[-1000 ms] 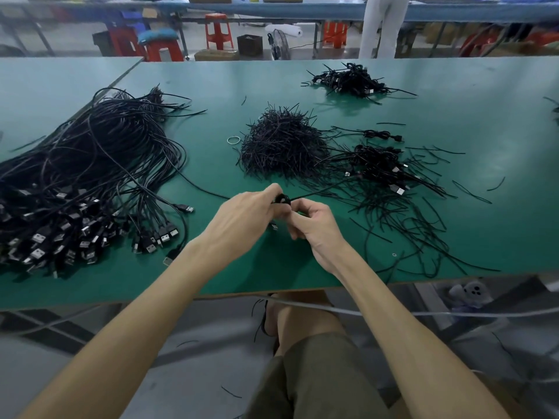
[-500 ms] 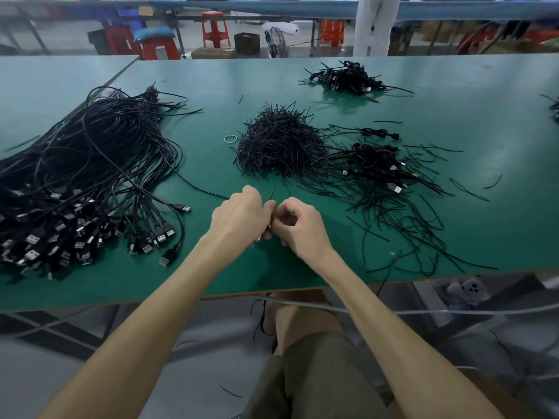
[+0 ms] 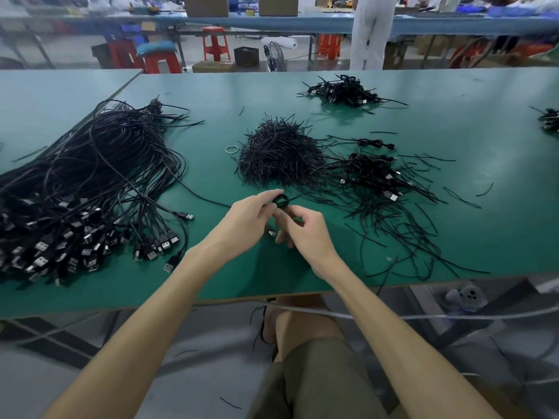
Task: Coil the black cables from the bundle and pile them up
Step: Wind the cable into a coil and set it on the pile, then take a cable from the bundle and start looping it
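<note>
Our left hand pinches a small coil above the green table; our right hand curls its fingers round its lower end. The bundle sprawls left; red stools stand beyond.

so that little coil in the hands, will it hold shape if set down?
Likely light: the coil sits pinched between the left hand and right hand. Probably floppy, since the cables in the bundle lie in limp curves on the table; untied, it may loosen.

Even overhead light, soft shadows; bkgd blurred, edges wide-angle warped.
</note>
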